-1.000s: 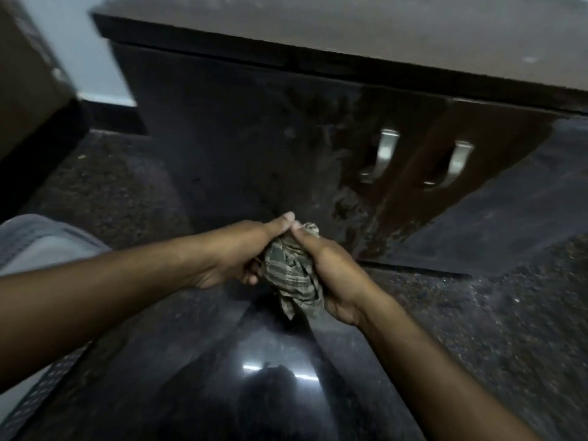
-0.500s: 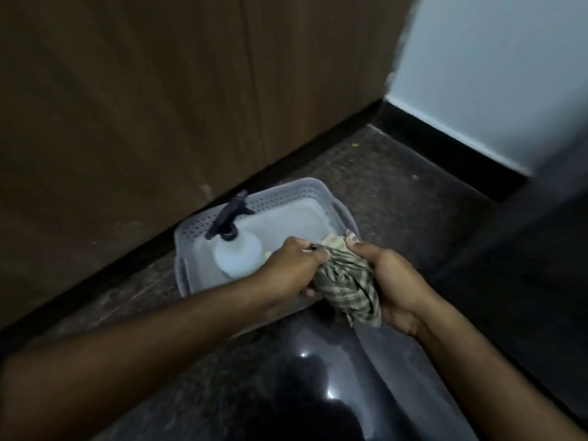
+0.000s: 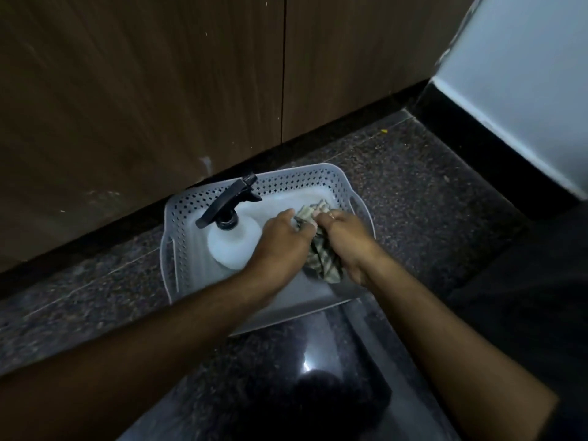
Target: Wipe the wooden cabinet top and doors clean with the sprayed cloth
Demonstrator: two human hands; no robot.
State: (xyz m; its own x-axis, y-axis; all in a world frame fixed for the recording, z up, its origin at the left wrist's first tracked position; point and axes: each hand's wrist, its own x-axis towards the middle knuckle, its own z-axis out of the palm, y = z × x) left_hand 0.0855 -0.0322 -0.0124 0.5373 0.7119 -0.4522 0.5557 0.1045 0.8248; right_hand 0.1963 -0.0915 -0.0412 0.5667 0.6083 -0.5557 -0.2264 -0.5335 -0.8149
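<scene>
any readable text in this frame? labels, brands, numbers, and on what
None readable.
Spray bottle: no label visible on the side that shows.
Basket: plain perforated wall, no marking.
Cloth: checked pattern only, no print.
Wooden doors: bare.

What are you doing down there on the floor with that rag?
A person's left hand and right hand both grip a bunched checked cloth over a pale perforated basket on the dark floor. A white spray bottle with a black trigger stands inside the basket. Brown wooden doors rise just behind.
</scene>
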